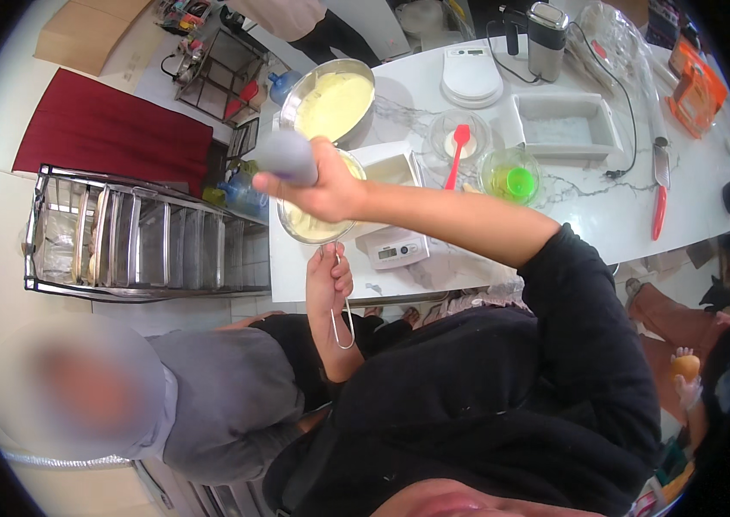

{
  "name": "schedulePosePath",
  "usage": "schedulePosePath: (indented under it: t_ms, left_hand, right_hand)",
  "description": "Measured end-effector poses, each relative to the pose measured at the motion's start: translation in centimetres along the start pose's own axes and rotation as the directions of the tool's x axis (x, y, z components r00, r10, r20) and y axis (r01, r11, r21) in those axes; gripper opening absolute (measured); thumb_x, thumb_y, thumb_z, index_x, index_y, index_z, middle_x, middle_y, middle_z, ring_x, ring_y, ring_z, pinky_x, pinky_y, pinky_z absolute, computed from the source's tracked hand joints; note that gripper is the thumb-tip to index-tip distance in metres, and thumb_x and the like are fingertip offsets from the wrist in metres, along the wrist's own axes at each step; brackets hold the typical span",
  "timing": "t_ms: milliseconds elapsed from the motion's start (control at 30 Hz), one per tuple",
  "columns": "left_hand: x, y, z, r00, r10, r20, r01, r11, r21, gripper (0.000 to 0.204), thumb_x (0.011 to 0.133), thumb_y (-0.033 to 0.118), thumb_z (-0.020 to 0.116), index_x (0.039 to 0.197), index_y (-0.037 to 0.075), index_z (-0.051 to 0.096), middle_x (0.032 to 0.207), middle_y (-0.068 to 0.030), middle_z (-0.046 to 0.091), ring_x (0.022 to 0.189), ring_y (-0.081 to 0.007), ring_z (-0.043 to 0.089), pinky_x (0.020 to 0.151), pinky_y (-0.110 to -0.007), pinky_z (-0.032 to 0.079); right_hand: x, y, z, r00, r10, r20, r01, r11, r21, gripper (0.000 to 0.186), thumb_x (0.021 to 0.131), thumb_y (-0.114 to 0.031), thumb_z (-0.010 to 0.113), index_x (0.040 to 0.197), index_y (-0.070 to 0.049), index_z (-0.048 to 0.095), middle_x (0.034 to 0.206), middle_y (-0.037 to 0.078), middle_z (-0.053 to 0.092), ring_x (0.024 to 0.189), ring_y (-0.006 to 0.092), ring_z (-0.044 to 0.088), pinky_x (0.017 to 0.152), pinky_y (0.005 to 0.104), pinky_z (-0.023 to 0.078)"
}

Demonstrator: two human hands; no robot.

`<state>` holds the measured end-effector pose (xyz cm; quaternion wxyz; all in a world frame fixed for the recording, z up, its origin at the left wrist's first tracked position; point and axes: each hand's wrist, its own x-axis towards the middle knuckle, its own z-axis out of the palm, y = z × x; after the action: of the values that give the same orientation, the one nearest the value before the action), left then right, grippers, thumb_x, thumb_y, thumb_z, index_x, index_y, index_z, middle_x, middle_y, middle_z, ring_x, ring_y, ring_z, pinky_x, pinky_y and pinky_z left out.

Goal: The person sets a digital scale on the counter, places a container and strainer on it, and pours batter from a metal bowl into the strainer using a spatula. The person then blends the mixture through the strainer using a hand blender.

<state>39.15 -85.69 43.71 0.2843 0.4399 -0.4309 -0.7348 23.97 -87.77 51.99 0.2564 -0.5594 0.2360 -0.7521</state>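
Note:
My left hand (330, 269) is closed around the long wire-loop handle of a round metal strainer (354, 226). Pale yellow batter (306, 226) shows inside the strainer's rim, partly covered by my right arm. Above it, my right hand (330, 185) is wrapped around a grey, rounded, blurred object (289, 158); its kind and lower end cannot be made out. Just beyond stands a large metal bowl (370, 112) of similar pale yellow batter. What lies under the strainer is mostly hidden.
White scales (472, 76) and another scale (398, 250) stand on the marble table (584, 220). Nearby are a white rectangular tin (565, 125), a red brush (461, 138), a bowl with a green item (509, 175) and a red-handled knife (660, 185). Close on my left is a person in grey (227, 388).

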Motion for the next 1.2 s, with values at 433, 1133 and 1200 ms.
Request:
schedulePosePath:
  t_ms: [433,1133,1200]
  left_hand:
    - [-0.4,-0.9,-0.9,1.000,-0.010,0.003,0.010,0.999,-0.045,0.018,0.086,0.024,0.041,0.076,0.008,0.041,0.049,0.0055,0.029,0.034,-0.0021,0.025,0.028,-0.015,0.020]
    - [0.7,-0.7,-0.6,0.998,0.057,-0.009,-0.057,0.997,-0.057,0.020,0.086,0.027,0.040,0.078,0.008,0.040,0.048,0.0055,0.028,0.033,-0.0025,0.026,0.027,-0.016,0.024]
    - [0.6,-0.5,-0.6,0.994,0.069,-0.083,-0.072,0.997,-0.033,0.019,0.086,0.026,0.040,0.078,0.009,0.040,0.048,0.0056,0.028,0.033,-0.0025,0.026,0.027,-0.016,0.023]
  right_hand:
    - [-0.2,-1.7,-0.3,0.973,-0.230,-0.005,0.230,0.973,0.009,0.015,0.067,-0.006,0.056,0.056,0.000,0.048,0.047,0.013,0.045,0.040,0.0235,0.044,0.041,0.0297,0.035]
    - [-1.4,-2.5,1.0,0.939,-0.227,0.259,0.212,0.973,0.086,0.019,0.066,-0.008,0.056,0.055,0.000,0.043,0.047,0.011,0.043,0.041,0.0201,0.042,0.040,0.0297,0.032]
    - [-1.7,-2.6,0.8,0.935,-0.201,0.291,0.181,0.979,0.093,0.020,0.067,-0.009,0.056,0.055,0.000,0.043,0.046,0.010,0.042,0.040,0.0181,0.041,0.040,0.0296,0.032]
